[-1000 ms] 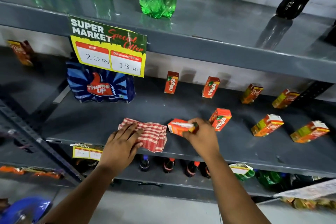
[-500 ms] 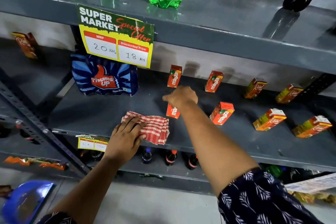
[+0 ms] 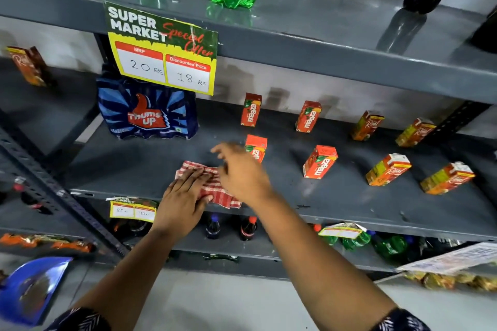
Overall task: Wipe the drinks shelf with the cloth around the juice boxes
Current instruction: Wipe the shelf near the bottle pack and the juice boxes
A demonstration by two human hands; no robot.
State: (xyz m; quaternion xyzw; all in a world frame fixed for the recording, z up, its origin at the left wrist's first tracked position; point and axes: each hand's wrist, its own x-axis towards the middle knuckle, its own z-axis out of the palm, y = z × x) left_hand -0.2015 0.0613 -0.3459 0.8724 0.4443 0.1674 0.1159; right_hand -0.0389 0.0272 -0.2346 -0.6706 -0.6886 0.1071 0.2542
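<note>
Nearest the camera, two bare forearms reach up to the grey drinks shelf [image 3: 336, 196]. At its front edge, the left hand [image 3: 183, 203] lies flat on the red-checked cloth [image 3: 215, 191], fingers [image 3: 192, 180] extended and pressing the fabric down; the hand grips nothing. The cloth sits folded near the shelf lip, left of centre. Just right of it, the right hand [image 3: 242, 172] hovers over the cloth's right part, blurred, fingers loosely spread and holding nothing; whether it touches the cloth cannot be determined. Directly behind that hand stands an orange Maaza juice box [image 3: 256, 146], partly hidden. Further right in the same row stand a second Maaza box [image 3: 320, 161] and two tilted Real boxes [image 3: 388, 169] [image 3: 447, 177]. At the rear of the shelf stand two more upright Maaza boxes [image 3: 250, 109] [image 3: 308, 116] and two Real boxes [image 3: 367, 125] [image 3: 415, 131]. A blue Thums Up pack [image 3: 148, 113] occupies the rear left, under a price sign [image 3: 161, 48] hung from the upper shelf.
</note>
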